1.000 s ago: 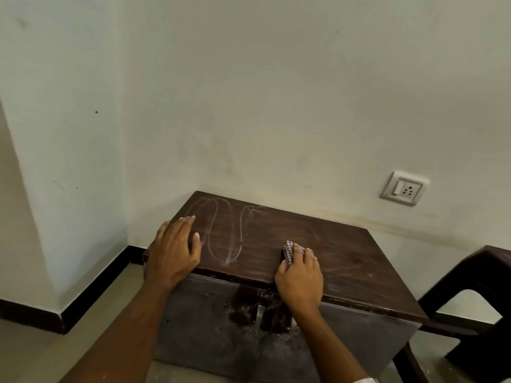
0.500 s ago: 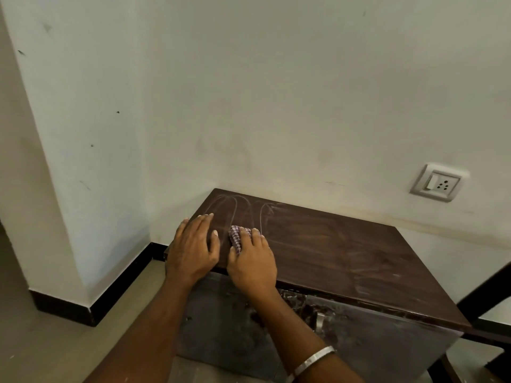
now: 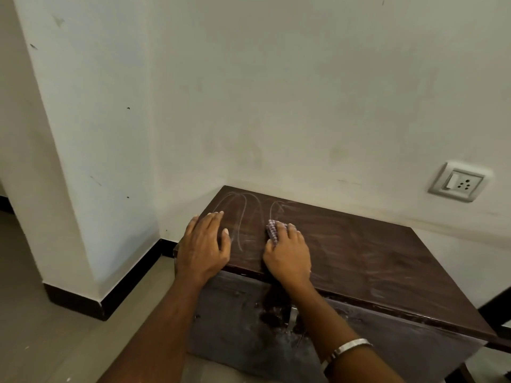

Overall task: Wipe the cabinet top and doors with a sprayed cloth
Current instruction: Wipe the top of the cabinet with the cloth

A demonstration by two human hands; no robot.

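Pale corner walls; dark cabinet top, lower centre. Left hand spread flat, bracing. Right hand presses checked cloth flat, centre frame. Looping smears remain upper left; doors below apparently unwiped, stained.

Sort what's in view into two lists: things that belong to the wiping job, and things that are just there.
Part of the job:
- cloth, under the right hand
- cabinet top, streaked with wipe marks
- cabinet doors, below the top
- left hand, resting flat on the top

Just there:
- wall socket
- bracelet on the right wrist
- dark furniture at the right edge
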